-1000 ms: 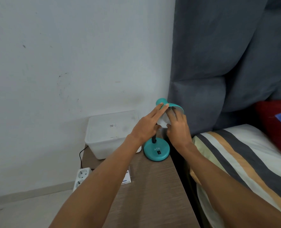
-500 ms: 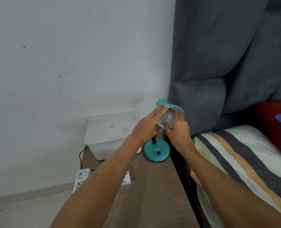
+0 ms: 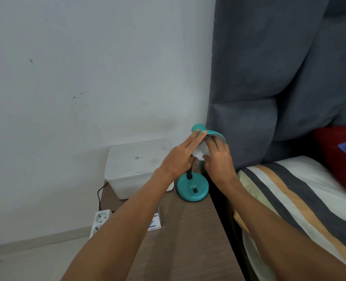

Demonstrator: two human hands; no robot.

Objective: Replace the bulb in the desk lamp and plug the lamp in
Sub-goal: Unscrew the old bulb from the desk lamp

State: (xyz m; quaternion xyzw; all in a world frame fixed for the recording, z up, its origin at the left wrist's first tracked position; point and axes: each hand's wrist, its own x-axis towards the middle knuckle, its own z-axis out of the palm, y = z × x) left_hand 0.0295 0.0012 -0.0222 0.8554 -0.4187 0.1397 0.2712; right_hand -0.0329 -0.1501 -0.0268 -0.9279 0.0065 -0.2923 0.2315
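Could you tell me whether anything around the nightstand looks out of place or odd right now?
The white power strip hangs off the left edge of the nightstand rather than lying flat, with its sockets empty. The small bulb box sits tilted by the left forearm. Nothing looks spilled or damaged.

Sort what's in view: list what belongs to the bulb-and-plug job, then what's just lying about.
Job: teal lamp, white bulb, left hand, right hand, power strip.
Lying about: plastic box, small carton, bed.

Teal desk lamp (image 3: 192, 188) upright on nightstand; white bulb (image 3: 200, 151) under shade.
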